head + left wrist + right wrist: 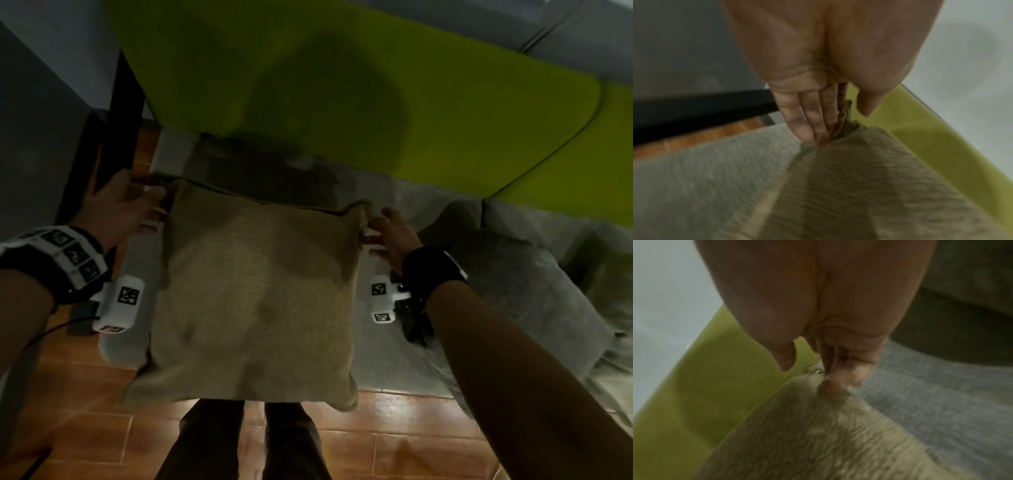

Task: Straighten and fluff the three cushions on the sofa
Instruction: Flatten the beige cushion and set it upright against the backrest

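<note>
Blurred tan cushion (257, 291) hangs pinched at its top corners by left hand (118, 205) and right hand (394, 236).

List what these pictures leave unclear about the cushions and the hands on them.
- Other two cushions: only the tan cushion is clearly seen; the grey mass at right in the head view is dark and blurred.
- Left hand: fingers meet the cushion's corner in the left wrist view; blur hides the grip.
- Right hand: fingertips smeared in the right wrist view.
- Cushion's underside: hidden in every view.
</note>
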A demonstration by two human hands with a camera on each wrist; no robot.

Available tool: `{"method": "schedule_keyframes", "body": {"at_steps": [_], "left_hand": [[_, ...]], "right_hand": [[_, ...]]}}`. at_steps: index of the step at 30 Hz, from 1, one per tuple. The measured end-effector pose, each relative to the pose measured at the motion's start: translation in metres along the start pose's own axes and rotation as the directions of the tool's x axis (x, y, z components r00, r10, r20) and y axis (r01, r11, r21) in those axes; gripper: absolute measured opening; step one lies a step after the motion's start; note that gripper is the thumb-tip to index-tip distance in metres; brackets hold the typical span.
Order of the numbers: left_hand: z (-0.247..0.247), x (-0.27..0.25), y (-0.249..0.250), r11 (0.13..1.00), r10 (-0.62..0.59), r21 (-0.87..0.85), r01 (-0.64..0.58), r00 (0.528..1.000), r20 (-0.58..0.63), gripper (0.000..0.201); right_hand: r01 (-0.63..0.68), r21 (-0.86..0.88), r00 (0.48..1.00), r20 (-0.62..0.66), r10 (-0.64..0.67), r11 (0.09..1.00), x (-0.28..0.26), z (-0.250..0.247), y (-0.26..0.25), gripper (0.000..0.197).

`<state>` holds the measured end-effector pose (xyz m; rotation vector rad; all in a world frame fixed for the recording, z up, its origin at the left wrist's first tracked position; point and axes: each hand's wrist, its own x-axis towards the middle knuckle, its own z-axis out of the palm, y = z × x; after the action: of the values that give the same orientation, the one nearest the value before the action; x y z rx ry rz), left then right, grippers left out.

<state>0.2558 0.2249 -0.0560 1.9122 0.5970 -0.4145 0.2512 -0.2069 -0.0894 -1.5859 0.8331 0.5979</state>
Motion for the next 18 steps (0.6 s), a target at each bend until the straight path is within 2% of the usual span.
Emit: {"method": "schedule_keyframes", "body": {"at_steps": [2, 4, 5, 7, 9, 10, 11, 12, 14, 15, 16, 17, 18], "left_hand": [[0.001, 0.005, -0.002, 0.997, -0.033, 0.076, 0.031, 0.999, 0.021, 0.017], [0.004, 0.006, 0.005, 0.972, -0.011, 0.235, 0.01, 1.0, 0.004, 0.016], [0.003, 0.008, 0.009, 0.933, 0.015, 0.359, 0.001, 0.999, -0.041, 0.021], [0.001, 0.006, 0.019, 0.841, 0.117, 0.541, 0.014, 0.972, -0.206, 0.031], [0.0, -0.004, 0.028, 0.82, 0.222, 0.571, -0.047, 0.945, -0.241, 0.024], [0.001, -0.013, 0.03, 0.795, 0.298, 0.593, -0.128, 0.934, -0.199, 0.025], [0.004, -0.022, 0.026, 0.743, 0.391, 0.629, -0.229, 0.911, -0.13, 0.034], [0.01, -0.037, 0.022, 0.678, 0.446, 0.662, -0.319, 0.894, -0.026, 0.047], [0.03, -0.069, 0.006, 0.511, 0.453, 0.7, -0.498, 0.849, 0.274, 0.066], [0.04, -0.079, -0.002, 0.419, 0.4, 0.704, -0.574, 0.813, 0.424, 0.072], [0.048, -0.087, -0.011, 0.359, 0.336, 0.701, -0.617, 0.786, 0.52, 0.076], [0.055, -0.086, -0.024, 0.337, 0.279, 0.708, -0.621, 0.784, 0.554, 0.081], [0.059, -0.081, -0.036, 0.32, 0.235, 0.737, -0.595, 0.803, 0.547, 0.085]], "right_hand": [[0.042, -0.185, 0.998, -0.039, -0.05, 0.982, 0.011, 0.004, -0.004, 0.071], [0.134, -0.447, 0.979, -0.08, -0.189, 0.884, 0.019, -0.001, -0.009, 0.065], [0.167, -0.576, 0.956, -0.104, -0.274, 0.8, 0.018, -0.005, -0.015, 0.058], [0.19, -0.756, 0.898, -0.123, -0.422, 0.626, 0.011, -0.016, -0.024, 0.047], [0.299, -0.852, 0.818, -0.003, -0.575, 0.43, -0.006, -0.022, -0.026, 0.046], [0.367, -0.877, 0.771, 0.1, -0.629, 0.309, -0.02, -0.018, -0.024, 0.049], [0.438, -0.878, 0.718, 0.215, -0.661, 0.19, -0.036, -0.011, -0.019, 0.053], [0.516, -0.853, 0.654, 0.339, -0.676, 0.073, -0.051, -0.001, -0.01, 0.058], [0.67, -0.732, 0.532, 0.589, -0.608, -0.123, -0.07, 0.025, 0.017, 0.067], [0.724, -0.667, 0.488, 0.676, -0.551, -0.177, -0.072, 0.036, 0.034, 0.069], [0.761, -0.619, 0.462, 0.728, -0.508, -0.196, -0.069, 0.045, 0.05, 0.071], [0.777, -0.603, 0.462, 0.743, -0.484, -0.183, -0.062, 0.051, 0.063, 0.071], [0.772, -0.616, 0.494, 0.737, -0.461, -0.157, -0.052, 0.056, 0.073, 0.071]]}}
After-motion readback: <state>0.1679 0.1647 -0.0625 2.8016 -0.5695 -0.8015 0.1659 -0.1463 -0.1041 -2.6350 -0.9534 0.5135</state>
